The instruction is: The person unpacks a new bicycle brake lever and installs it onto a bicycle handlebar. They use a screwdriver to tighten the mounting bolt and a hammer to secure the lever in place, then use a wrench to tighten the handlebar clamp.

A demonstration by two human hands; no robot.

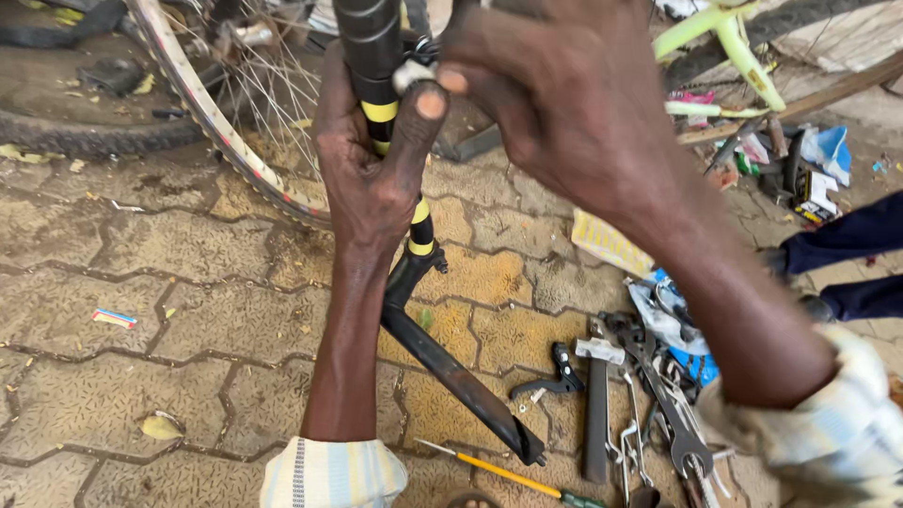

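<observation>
I look down on a black bicycle fork (404,169) with yellow bands; it stands almost upright at about 12 o'clock from the centre of my view, and its leg runs down toward 5 o'clock over the paved floor (141,357). My left hand (372,160) is wrapped around the fork tube — the fingers are behind it and the thumb presses up near a small pale part at the tube side, so this grip is closed on the fork. My right hand (555,103) comes from 4 o'clock and covers the same place at the top of the tube; its fingers are curled there, but I cannot tell if they really pinch something, because the back of the hand hides them.

At 11 o'clock, just behind the fork, is a spoked wheel (235,122). At 5 o'clock on the floor lie a hammer (598,404), several spanners (673,414) and a black brake lever (555,376) — close together. A screwdriver (499,475) with a yellow shaft lies at 6 o'clock, near the fork's lower end. A pale green bicycle frame (734,47) is at 2 o'clock.
</observation>
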